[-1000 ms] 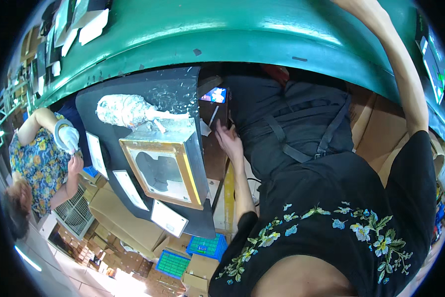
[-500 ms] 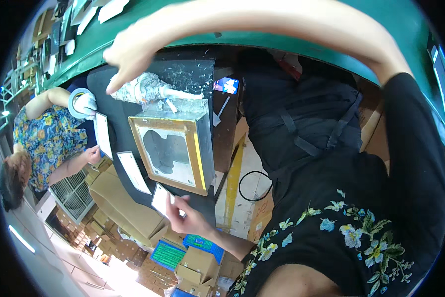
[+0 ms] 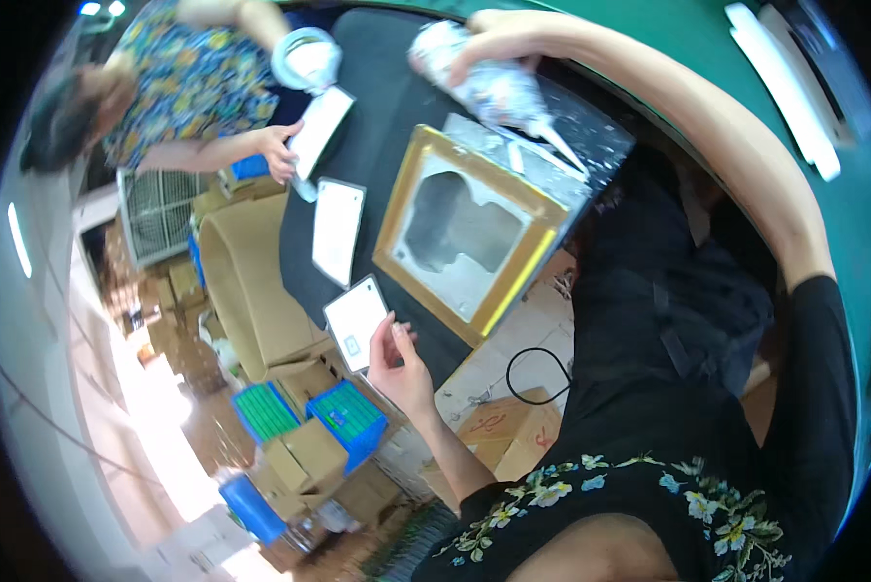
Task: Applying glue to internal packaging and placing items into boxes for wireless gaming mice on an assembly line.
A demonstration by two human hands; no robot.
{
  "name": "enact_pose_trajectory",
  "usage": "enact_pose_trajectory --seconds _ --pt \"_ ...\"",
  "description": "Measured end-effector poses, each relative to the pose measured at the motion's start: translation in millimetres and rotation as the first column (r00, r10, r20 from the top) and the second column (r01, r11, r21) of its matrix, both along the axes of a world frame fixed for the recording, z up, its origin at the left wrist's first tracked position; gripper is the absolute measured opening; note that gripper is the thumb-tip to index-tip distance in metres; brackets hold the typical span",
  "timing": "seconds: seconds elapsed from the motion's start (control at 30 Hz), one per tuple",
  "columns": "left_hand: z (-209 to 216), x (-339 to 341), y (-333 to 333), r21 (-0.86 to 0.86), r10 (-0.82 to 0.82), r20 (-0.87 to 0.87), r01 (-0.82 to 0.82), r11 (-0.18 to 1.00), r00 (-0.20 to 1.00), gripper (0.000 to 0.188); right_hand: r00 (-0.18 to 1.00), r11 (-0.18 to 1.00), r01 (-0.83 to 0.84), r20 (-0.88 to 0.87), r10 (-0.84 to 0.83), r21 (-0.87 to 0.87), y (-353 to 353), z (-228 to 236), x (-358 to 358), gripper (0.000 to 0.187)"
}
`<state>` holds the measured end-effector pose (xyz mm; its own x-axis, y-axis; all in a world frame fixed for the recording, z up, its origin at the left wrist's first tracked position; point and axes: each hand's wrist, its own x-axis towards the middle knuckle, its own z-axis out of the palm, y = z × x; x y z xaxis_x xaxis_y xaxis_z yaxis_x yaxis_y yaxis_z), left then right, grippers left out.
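My right hand (image 3: pixel 501 41) comes over from the right and is closed around a white squeeze bag (image 3: pixel 499 89) with smeared, wrinkled sides. Its thin pale nozzle (image 3: pixel 559 147) points toward the black surface beside a box-like frame. My left hand (image 3: pixel 402 367) has curled fingers at the edge of a white panel (image 3: pixel 356 315) with rounded corners. Between the hands sits the tan-edged frame (image 3: pixel 424 165), holding a grey mesh area (image 3: pixel 460 228) inside a pale border. A second white panel (image 3: pixel 338 233) lies on the dark worktop, left of the frame.
Across from me a co-worker in a flowered shirt (image 3: pixel 198 82) holds another white panel (image 3: pixel 321 131), near a round white thing (image 3: pixel 306 60). White splatter marks the black surface (image 3: pixel 591 121). Cardboard boxes (image 3: pixel 300 461) and blue-green crates (image 3: pixel 346 417) stand at lower left. A green table (image 3: pixel 688 58) runs along the right.
The whole view has turned. My right hand, earlier over the far end of the squeeze bag, now wraps around it. My left hand stays at the white panel.
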<state>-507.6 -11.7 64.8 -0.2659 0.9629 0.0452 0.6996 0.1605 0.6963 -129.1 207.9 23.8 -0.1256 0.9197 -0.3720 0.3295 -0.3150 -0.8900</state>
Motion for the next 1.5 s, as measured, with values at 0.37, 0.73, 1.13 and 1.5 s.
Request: enact_pose_trajectory --seconds 0.37,0.73,1.13,1.5 --pt "15 -126 151 0.175 -0.075 -0.456 0.172 0.97 0.887 0.026 0.361 0.942 0.333 -0.916 -0.177 -0.05 -81 65 60 0.045" --pt "29 -30 274 -0.64 -0.783 -0.621 0.597 0.483 -0.033 0.033 0.296 0.873 0.475 -0.954 -0.045 0.106 -93 82 66 0.039" --pt "128 -86 149 0.197 -0.197 -0.859 0.66 0.725 0.473 0.022 0.541 0.732 0.447 -0.807 0.237 0.515 -128 84 87 0.038" --pt "-5 -39 61 -0.041 -0.061 0.621 0.11 0.993 0.782 0.008 0.665 0.395 0.541 -0.665 0.34 0.743 -123 85 -8 0.09"
